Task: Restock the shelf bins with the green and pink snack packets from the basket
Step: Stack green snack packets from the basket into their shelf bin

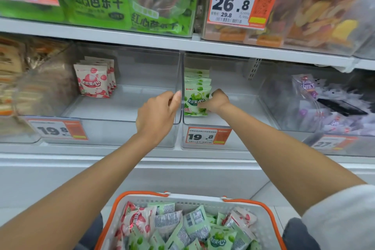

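Right hand [216, 102]: grips the front green packet [195, 101], which is upright against its bin's left wall.
Left hand [157, 114]: fingers curled over the right wall of the pink bin [121, 132].
Pink packets [94, 82]: upright row, back-left corner.
Basket [194, 199]: below the shelf, holding mixed packets.

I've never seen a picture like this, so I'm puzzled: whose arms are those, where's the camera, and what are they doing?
Those are a person's two bare arms. The camera sits on their head, looking forward and down. The right hand has its grip on a green-and-white snack packet, which stands in a clear plastic bin on the shelf. The left hand holds the side wall of the neighbouring clear bin, where pink-and-white packets stand. Below, a white basket with orange handles holds more packets of both colours.
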The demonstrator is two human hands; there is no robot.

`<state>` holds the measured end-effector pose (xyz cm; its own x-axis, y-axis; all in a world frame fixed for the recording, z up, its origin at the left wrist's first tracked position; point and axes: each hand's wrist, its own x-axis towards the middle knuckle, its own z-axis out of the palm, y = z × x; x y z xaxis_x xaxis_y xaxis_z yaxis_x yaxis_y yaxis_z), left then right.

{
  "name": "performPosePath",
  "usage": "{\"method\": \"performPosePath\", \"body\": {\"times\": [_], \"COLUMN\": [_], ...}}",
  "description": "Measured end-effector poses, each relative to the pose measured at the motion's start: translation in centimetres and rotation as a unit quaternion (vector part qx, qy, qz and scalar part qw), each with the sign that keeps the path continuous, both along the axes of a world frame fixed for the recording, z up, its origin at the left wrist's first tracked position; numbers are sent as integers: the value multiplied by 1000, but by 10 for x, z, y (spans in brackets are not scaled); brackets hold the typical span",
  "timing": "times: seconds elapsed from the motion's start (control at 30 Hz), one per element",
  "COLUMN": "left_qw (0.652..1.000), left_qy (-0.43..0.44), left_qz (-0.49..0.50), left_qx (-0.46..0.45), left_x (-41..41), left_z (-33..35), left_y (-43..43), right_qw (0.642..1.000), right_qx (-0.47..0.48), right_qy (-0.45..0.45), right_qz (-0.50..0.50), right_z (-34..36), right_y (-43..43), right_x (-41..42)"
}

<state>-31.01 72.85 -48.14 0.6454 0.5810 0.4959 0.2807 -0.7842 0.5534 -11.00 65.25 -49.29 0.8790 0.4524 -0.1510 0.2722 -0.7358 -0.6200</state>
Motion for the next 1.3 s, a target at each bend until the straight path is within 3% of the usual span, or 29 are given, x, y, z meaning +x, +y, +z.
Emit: {"method": "performPosePath", "body": {"times": [0.17, 0.27, 0.37, 0.47, 0.53, 0.63, 0.7, 0.83, 0.93, 1.1, 1.23, 1.3], "left_qw": [995, 995, 987, 955, 925, 892, 880, 872, 866, 863, 847, 848], "left_qy": [-63, -15, 58, 172, 255, 362, 405, 427, 437, 435, 443, 435], "left_qz": [-49, -72, -77, -98, -114, -128, -124, -157, -166, -185, -205, -194], "left_qx": [-54, -72, -130, -219, -257, -238, -213, -181, -176, -179, -210, -234], "left_x": [-12, -26, -38, -54, -68, -87, -92, -88, -84, -81, -81, -83], "left_z": [7, 14, 7, -21, -52, -96, -113, -126, -134, -137, -134, -129], "left_y": [-16, -44, -63, -76, -79, -77, -79, -91, -94, -100, -106, -104], "right_qw": [992, 961, 943, 953, 962, 958, 936, 854, 868, 877, 946, 963], "right_qx": [46, 129, 151, 107, 32, -92, -195, -366, -383, -408, -257, -162], "right_qy": [-116, -232, -272, -225, -147, -33, 14, 55, 85, 12, 94, 154], "right_qz": [25, 73, 121, 175, 229, 269, 292, 365, 304, 252, 175, 149], "right_z": [21, 34, 30, -4, -38, -93, -124, -153, -159, -171, -162, -147], "right_y": [-43, -71, -97, -123, -143, -174, -189, -199, -200, -203, -183, -173], "right_x": [-37, -71, -106, -133, -147, -162, -169, -180, -182, -180, -186, -182]}}
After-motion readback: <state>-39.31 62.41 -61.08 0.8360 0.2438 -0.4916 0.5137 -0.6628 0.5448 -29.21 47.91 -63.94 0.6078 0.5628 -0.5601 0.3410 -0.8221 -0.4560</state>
